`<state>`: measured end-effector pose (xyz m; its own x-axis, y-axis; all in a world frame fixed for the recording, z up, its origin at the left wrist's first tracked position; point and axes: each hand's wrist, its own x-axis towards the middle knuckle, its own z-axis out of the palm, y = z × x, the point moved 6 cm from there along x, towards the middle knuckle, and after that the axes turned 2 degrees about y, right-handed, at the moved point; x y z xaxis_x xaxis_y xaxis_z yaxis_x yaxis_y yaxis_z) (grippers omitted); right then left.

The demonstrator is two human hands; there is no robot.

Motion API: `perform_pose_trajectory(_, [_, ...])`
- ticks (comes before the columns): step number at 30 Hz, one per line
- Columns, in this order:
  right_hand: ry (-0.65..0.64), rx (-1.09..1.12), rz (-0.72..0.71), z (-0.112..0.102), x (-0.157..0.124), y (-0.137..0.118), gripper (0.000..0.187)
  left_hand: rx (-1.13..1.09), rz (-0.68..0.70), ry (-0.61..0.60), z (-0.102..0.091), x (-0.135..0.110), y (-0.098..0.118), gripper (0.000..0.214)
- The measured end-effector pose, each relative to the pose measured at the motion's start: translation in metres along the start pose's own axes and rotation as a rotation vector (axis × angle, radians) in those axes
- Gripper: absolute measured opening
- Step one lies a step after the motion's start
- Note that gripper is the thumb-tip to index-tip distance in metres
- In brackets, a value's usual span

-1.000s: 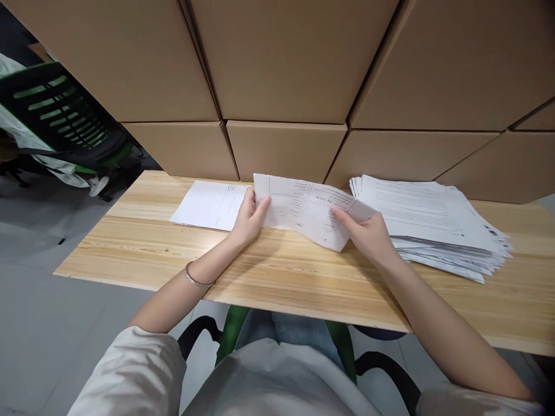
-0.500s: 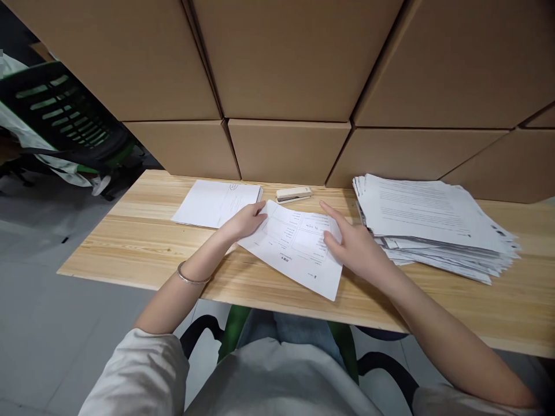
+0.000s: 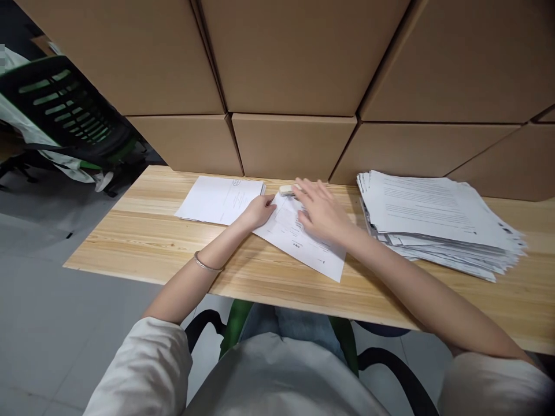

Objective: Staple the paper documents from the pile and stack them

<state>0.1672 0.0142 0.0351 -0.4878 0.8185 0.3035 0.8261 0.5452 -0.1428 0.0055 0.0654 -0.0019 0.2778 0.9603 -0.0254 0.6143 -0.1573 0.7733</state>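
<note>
Left hand [image 3: 260, 211] pins printed sheet [image 3: 303, 245] flat on counter [image 3: 143, 237]; right hand [image 3: 318, 209], fingers spread, reaches stapler [image 3: 287, 189].

Left hand [image 3: 259, 211] pins sheet [image 3: 310, 249]; right hand [image 3: 319, 209] touches stapler [image 3: 287, 189].

- light grey short-sleeve top, sleeves end up near the shoulders, so both forearms are bare
- thin silver bangle [image 3: 207, 264] on the left wrist
- blue jeans showing under the desk edge
</note>
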Motion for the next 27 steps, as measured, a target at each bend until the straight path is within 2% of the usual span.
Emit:
perform_pose_trajectory(2, [-0.021, 0.062, -0.021, 0.015, 0.013, -0.001, 0.063, -0.002, 0.001, 0.001, 0.001, 0.002, -0.001, 0.023])
perform_pose_trajectory(5, [-0.005, 0.098, 0.029, 0.027, 0.020, -0.002, 0.062, -0.017, 0.004, 0.000, 0.003, 0.003, -0.003, 0.023])
perform_pose_trajectory(9, [0.017, 0.101, 0.055, 0.030, 0.020, -0.003, 0.059, -0.003, -0.004, 0.006, 0.003, 0.002, -0.002, 0.022])
perform_pose_trajectory(16, [-0.021, 0.061, 0.037, 0.038, 0.021, -0.005, 0.059, 0.019, 0.002, 0.016, 0.003, 0.000, 0.001, 0.020])
perform_pose_trajectory(21, [-0.039, 0.092, 0.060, 0.035, 0.021, -0.002, 0.057, 0.006, -0.019, 0.028, 0.003, 0.000, 0.003, 0.011])
perform_pose_trajectory(25, [-0.060, 0.162, 0.078, 0.026, 0.020, 0.002, 0.057, -0.025, -0.073, 0.077, -0.002, -0.004, 0.002, 0.028])
perform_pose_trajectory(27, [-0.047, 0.193, 0.090, 0.016, 0.017, -0.001, 0.057, -0.075, -0.094, 0.045, -0.005, -0.009, 0.003, 0.030])
